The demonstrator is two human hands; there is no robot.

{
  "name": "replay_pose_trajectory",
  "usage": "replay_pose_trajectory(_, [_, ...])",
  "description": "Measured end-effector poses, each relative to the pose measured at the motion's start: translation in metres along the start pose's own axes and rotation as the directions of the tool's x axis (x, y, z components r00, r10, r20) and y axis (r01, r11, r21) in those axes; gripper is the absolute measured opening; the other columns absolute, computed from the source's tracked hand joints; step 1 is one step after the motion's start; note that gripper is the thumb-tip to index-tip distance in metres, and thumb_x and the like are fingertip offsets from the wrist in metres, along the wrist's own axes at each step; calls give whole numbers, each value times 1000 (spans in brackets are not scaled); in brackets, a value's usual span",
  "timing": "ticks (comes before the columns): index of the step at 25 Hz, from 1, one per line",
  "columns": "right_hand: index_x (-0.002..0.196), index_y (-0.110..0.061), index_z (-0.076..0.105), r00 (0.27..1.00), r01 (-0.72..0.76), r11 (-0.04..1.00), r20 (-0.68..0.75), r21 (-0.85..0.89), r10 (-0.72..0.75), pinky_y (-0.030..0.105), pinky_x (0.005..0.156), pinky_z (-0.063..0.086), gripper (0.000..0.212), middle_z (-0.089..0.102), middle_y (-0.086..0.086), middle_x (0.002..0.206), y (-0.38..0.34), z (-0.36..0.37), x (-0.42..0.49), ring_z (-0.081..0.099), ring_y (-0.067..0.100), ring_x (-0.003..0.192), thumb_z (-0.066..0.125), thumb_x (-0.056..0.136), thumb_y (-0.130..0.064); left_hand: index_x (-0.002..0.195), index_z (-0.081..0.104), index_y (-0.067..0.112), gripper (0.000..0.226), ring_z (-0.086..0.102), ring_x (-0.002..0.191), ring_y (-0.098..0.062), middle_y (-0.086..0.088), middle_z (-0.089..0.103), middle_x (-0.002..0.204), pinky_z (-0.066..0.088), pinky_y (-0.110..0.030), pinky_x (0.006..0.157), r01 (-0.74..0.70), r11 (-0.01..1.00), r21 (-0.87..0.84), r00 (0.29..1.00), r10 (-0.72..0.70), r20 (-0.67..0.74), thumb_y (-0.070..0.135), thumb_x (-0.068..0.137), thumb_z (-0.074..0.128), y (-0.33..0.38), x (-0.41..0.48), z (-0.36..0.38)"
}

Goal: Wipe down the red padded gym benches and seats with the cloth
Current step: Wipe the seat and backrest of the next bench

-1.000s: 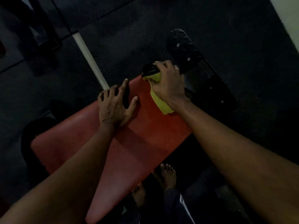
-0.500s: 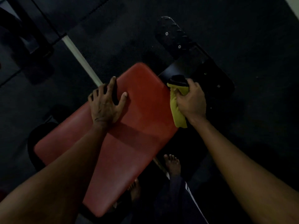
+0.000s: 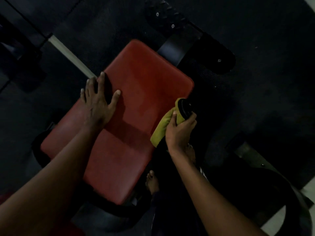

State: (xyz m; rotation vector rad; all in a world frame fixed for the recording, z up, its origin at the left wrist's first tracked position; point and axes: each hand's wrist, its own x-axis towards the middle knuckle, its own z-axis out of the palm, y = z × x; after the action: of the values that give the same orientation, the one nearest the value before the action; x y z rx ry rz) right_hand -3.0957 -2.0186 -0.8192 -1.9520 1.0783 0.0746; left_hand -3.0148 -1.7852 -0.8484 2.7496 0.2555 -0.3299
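Red bench [image 3: 146, 92] — yellow cloth [image 3: 163, 125] bunched at its edge.

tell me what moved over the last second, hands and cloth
The right hand, gripping the yellow cloth together with a dark object, swept from the far end of the red bench pad along its right edge toward the person, and is now beside the pad. The left hand stayed pressed flat on the pad's left side.

No readable text, labels, brands or numbers anywhere; frame dark.
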Motion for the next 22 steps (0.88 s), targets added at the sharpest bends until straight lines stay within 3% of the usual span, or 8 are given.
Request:
replay_pose_trajectory(2, [143, -3, 38, 999, 3, 998, 46, -59, 0, 23, 88, 37, 59, 46, 19, 135, 11, 0, -28, 54, 36, 119, 61, 98, -32, 158, 10, 37, 77, 9, 153, -31, -16, 15, 164, 3, -55, 122, 59, 998, 9, 998, -59, 33, 70, 94, 40, -16, -18, -9])
replay_pose_trajectory(5, [146, -4, 32, 995, 10, 990, 103, -143, 5, 28, 84, 42, 66, 43, 18, 138, 26, 2, -58, 58, 37, 113, 58, 98, -41, 157, 5, 41, 80, 4, 154, -32, -17, 8, 165, 0, -55, 121, 90, 996, 26, 994, -92, 67, 73, 93, 38, -34, -38, -13])
replay_pose_trajectory(8, [149, -4, 29, 987, 35, 975, 160, -218, 0, 27, 85, 39, 67, 40, 18, 143, 17, -8, -67, 54, 35, 119, 56, 99, -40, 158, 3, 39, 81, 1, 154, -33, -17, 3, 166, -1, -55, 121, 105, 994, 17, 986, -107, 125, 69, 94, 43, -36, -43, -21])
replay_pose_trajectory(11, [143, -9, 44, 979, 108, 947, 197, -302, -49, 35, 95, 43, 58, 51, 18, 136, 4, -41, -53, 54, 37, 122, 64, 95, -33, 157, 21, 30, 74, 22, 149, -37, -17, 23, 162, 17, -54, 121, 176, 983, -55, 945, -153, 289, 57, 95, 50, -24, -42, -54])
replay_pose_trajectory(13, [140, -15, 51, 968, 156, 927, 237, -341, -75, 36, 95, 45, 56, 57, 16, 131, -17, -69, -42, 56, 35, 121, 69, 91, -34, 152, 35, 25, 66, 42, 137, -37, -16, 43, 151, 33, -48, 115, 138, 980, -147, 950, -88, 300, 51, 94, 52, -6, -45, -88])
replay_pose_trajectory(14, [141, -18, 52, 962, 176, 919, 260, -352, -84, 36, 96, 45, 56, 58, 14, 132, -33, -85, -40, 56, 34, 122, 70, 91, -36, 152, 36, 24, 63, 44, 135, -36, -15, 45, 150, 35, -45, 113, 107, 979, -176, 950, -49, 308, 47, 96, 53, 5, -52, -107])
replay_pose_trajectory(17, [140, -25, 51, 942, 256, 900, 301, -353, -150, 36, 93, 47, 56, 61, 10, 133, -79, -133, -46, 58, 32, 121, 70, 89, -40, 155, 33, 23, 63, 41, 138, -35, -16, 39, 154, 33, -42, 114, 89, 973, -211, 936, -9, 351, 41, 99, 55, 37, -86, -163])
replay_pose_trajectory(22, [134, -18, 54, 927, 329, 879, 295, -344, -232, 38, 88, 49, 53, 64, 11, 127, -152, -220, -86, 60, 34, 117, 70, 89, -42, 155, 32, 17, 64, 40, 141, -33, -16, 39, 155, 31, -38, 115, -15, 974, -228, 920, 103, 379, 34, 99, 58, 90, -148, -263])
